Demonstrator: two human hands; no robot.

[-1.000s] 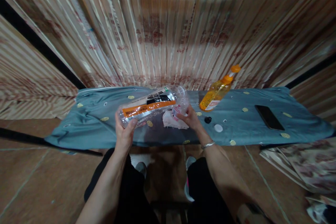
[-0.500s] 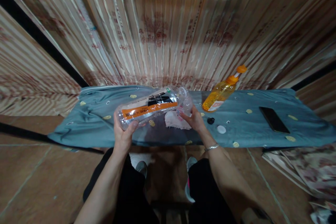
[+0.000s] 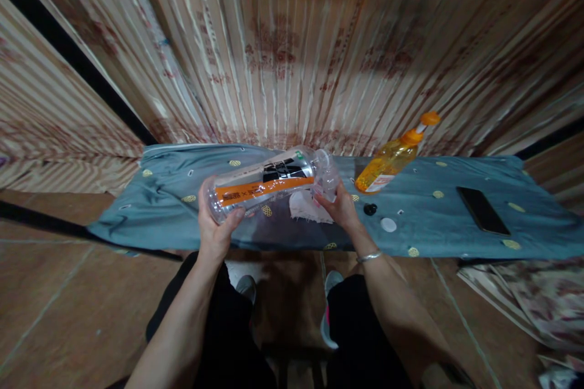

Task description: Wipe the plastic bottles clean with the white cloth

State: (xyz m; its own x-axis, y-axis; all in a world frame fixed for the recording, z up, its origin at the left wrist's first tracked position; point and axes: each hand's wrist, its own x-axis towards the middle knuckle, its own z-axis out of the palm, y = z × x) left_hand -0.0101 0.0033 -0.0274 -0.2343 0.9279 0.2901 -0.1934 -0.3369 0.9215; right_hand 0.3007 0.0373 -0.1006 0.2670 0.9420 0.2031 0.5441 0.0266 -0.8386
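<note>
A large clear plastic bottle [image 3: 262, 185] with an orange, black and silver label lies tilted above the cloth, its narrow end up to the right. My left hand [image 3: 216, 225] is wrapped around its base, thumb on the near side. At the narrow end, my right hand [image 3: 340, 203] grips a clear plastic container [image 3: 326, 175]; its exact shape is hard to make out, and the bottle's neck overlaps it. Under my right hand lies a white piece of cloth [image 3: 305, 208] with a frayed edge. A black cap [image 3: 370, 209] and a white disc [image 3: 388, 225] rest just right of that hand.
A pump bottle of yellow liquid [image 3: 387, 164] with an orange top stands behind to the right. Farther right lies a dark phone [image 3: 482, 210]. A blue-green patterned cloth [image 3: 150, 213] covers the narrow table, and a striped curtain [image 3: 283, 61] hangs right behind it.
The view has shifted slightly, so the table's things appear a little farther right. Both hands keep their hold, and the bottle's tilt looks much the same.
</note>
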